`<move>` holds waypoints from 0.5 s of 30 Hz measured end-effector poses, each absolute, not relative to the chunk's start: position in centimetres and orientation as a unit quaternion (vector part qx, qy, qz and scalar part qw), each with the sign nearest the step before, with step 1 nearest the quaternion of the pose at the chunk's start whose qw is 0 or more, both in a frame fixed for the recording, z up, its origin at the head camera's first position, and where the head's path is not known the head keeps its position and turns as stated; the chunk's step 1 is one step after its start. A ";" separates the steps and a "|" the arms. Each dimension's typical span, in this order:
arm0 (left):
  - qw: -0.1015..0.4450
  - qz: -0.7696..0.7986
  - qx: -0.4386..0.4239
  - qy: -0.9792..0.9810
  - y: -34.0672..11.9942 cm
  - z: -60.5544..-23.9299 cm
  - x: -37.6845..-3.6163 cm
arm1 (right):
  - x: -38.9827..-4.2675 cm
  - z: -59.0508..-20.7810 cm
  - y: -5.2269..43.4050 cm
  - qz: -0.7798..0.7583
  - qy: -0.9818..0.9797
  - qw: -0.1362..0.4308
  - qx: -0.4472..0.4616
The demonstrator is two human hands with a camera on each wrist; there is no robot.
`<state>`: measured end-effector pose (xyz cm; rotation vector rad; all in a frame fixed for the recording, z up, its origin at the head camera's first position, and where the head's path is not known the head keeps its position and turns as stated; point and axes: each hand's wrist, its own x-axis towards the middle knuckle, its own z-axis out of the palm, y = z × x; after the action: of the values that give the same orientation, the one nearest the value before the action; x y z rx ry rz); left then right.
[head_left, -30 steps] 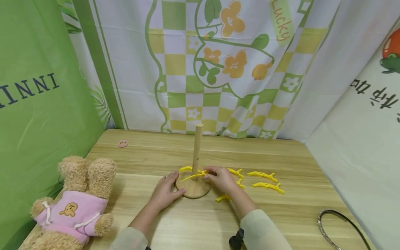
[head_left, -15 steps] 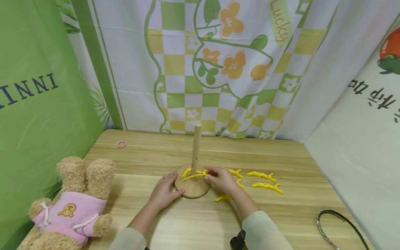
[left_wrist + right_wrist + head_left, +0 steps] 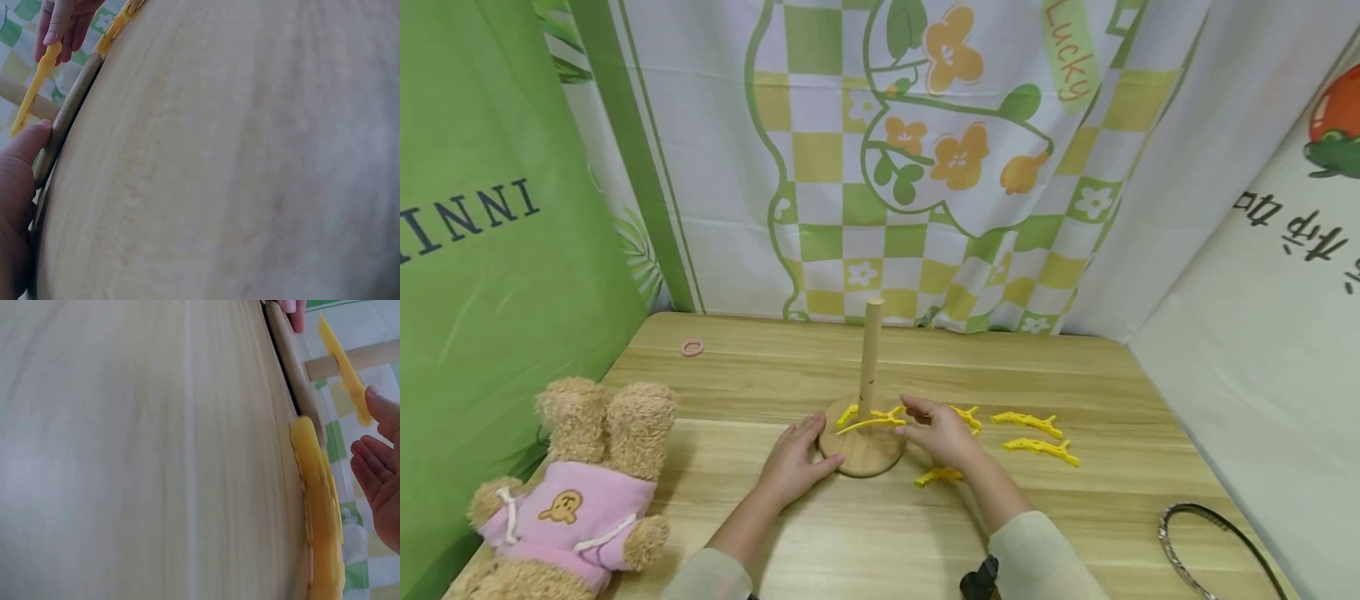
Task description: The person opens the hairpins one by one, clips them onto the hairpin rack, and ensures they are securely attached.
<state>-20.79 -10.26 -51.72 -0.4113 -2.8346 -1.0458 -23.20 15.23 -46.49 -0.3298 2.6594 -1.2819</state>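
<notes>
My left hand (image 3: 793,467) grips the left side of the wooden stand's round base (image 3: 865,454), thumb lying over its front edge. An upright wooden post (image 3: 871,358) rises from the base. Low on it sits a yellow alligator hair clip (image 3: 880,422), its two arms on either side of the post. My right hand (image 3: 943,433) is spread just right of the clip's handle end, thumb and fingers apart, holding nothing. The right wrist view shows the thumb right beside the clip (image 3: 350,369), the other fingers below it. In the left wrist view the clip (image 3: 39,84) crosses the post.
Several more yellow hair clips lie on the table to the right, such as one clip (image 3: 1041,450) and another near the base (image 3: 937,476). A pink ring (image 3: 692,347) lies back left, a teddy bear (image 3: 568,500) front left, a dark headband (image 3: 1217,533) front right.
My right hand has loosened its pinch on the clip's handle and moved slightly right. The clip's arms have come together around the post. My left hand stays on the base.
</notes>
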 end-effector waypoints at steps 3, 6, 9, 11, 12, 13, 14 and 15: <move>0.048 -0.336 -0.135 -0.931 -10.1 -51.7 -20.8 | -22.8 -46.1 16.4 -0.436 0.893 0.069 -0.085; 0.047 -0.333 -0.133 -0.932 -10.1 -51.7 -20.8 | -22.3 -45.7 18.2 -0.434 0.897 0.050 -0.071; 0.052 -0.336 -0.138 -0.930 -10.2 -51.5 -20.7 | -21.6 -45.5 20.3 -0.423 0.903 0.040 -0.062; 0.049 -0.340 -0.141 -0.929 -10.2 -51.5 -20.7 | -21.1 -45.3 21.7 -0.419 0.906 0.036 -0.054; 0.047 -0.341 -0.141 -0.928 -10.2 -51.4 -20.7 | -20.8 -45.3 22.4 -0.420 0.905 0.033 -0.050; 0.045 -0.343 -0.141 -0.927 -10.2 -51.4 -20.6 | -20.5 -45.3 23.1 -0.419 0.906 0.031 -0.046; 0.044 -0.346 -0.142 -0.927 -10.2 -51.4 -20.6 | -20.3 -45.4 23.9 -0.417 0.907 0.027 -0.042; 0.040 -0.348 -0.142 -0.926 -10.2 -51.4 -20.6 | -20.0 -45.4 24.5 -0.412 0.910 0.020 -0.037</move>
<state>-20.58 -10.23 -51.41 -0.4349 -2.8366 -1.0675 -20.02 24.54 -45.41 -0.1150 2.8233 -1.2788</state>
